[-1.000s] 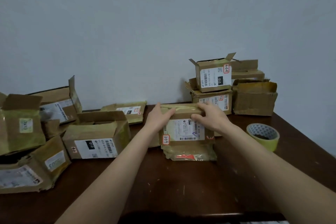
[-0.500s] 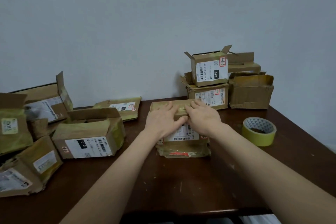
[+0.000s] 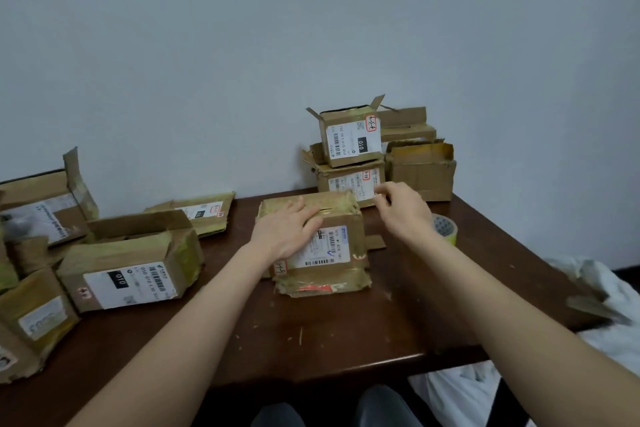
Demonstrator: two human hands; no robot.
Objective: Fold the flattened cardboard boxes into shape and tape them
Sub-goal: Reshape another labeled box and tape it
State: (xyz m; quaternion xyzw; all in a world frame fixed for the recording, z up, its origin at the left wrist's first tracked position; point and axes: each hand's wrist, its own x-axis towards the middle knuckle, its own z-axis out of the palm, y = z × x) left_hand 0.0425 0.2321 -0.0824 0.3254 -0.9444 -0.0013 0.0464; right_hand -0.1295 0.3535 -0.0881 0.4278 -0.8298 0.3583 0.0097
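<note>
On my feed a pale grey-blue painted wall (image 3: pixel 311 45) fills the upper half of the view, lit softly and evenly and a shade brighter toward the right. A dark brown wooden table (image 3: pixel 346 329) stands with its far edge against it. The glossy top is scuffed and flecked with pale scratches. Beyond the table's right edge lies a crumpled white sheet (image 3: pixel 620 288) — cloth or plastic, I cannot tell.

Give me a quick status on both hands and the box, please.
Left hand flat on the folded cardboard box, pressing flaps down. Right hand empty, raised beside the tape roll. Nothing between hand and roll.
</note>
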